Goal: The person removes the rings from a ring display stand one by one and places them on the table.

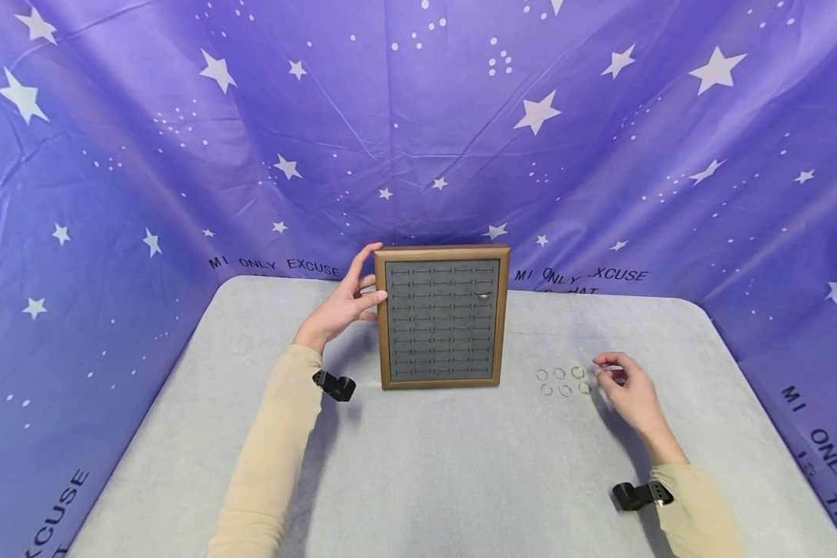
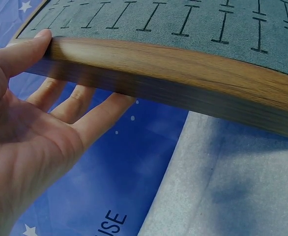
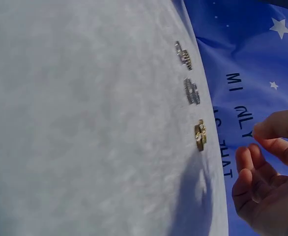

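A wood-framed ring display board (image 1: 441, 322) with grey slotted lining stands upright on the table. My left hand (image 1: 342, 304) grips its left side. The left wrist view shows the thumb (image 2: 44, 37) on the front of the frame and the other fingers along its side and back. A single silvery ring (image 1: 483, 294) sits in a slot near the board's right edge. Several gold and silver rings (image 1: 565, 390) lie in two short rows to the right of the board. Beside them, my right hand (image 1: 631, 391) hovers with loosely bent fingers and nothing visible between them.
The grey cloth-covered table (image 1: 425, 465) extends under everything. A purple star-printed curtain (image 1: 404, 116) hangs behind and at both sides, close behind the board. Black wrist cameras (image 1: 335, 385) are strapped to both forearms.
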Tool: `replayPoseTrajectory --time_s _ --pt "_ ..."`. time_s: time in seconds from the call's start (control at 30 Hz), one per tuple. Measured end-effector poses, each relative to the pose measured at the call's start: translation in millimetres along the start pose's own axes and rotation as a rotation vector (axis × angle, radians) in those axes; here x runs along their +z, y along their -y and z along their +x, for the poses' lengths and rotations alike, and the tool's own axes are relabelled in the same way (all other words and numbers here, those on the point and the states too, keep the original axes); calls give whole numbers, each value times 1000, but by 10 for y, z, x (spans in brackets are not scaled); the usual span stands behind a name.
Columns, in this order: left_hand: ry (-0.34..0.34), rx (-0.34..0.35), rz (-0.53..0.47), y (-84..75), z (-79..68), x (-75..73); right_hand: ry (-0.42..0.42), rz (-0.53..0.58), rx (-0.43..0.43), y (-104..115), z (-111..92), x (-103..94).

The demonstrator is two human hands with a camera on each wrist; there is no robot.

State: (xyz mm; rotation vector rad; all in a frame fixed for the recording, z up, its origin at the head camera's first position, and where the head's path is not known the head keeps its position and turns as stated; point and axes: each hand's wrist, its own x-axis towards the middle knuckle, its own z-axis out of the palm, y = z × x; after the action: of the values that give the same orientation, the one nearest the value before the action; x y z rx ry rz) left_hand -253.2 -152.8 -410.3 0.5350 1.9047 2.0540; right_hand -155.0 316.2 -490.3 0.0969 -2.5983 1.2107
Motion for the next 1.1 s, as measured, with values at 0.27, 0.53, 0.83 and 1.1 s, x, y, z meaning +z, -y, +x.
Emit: replayPoseTrajectory --time_s 0.27,0.53,0.83,1.1 --pt "2 -5 -2 0 6 -1 -15 76 -7 228 87 92" --pt "1 5 -10 -5 15 -5 30 136 -15 778 133 148" --pt "2 -3 -6 -7 22 -5 52 174 -16 975 216 315" --pt "0 -7 8 -9 0 0 37 217 -63 1229 294 411"
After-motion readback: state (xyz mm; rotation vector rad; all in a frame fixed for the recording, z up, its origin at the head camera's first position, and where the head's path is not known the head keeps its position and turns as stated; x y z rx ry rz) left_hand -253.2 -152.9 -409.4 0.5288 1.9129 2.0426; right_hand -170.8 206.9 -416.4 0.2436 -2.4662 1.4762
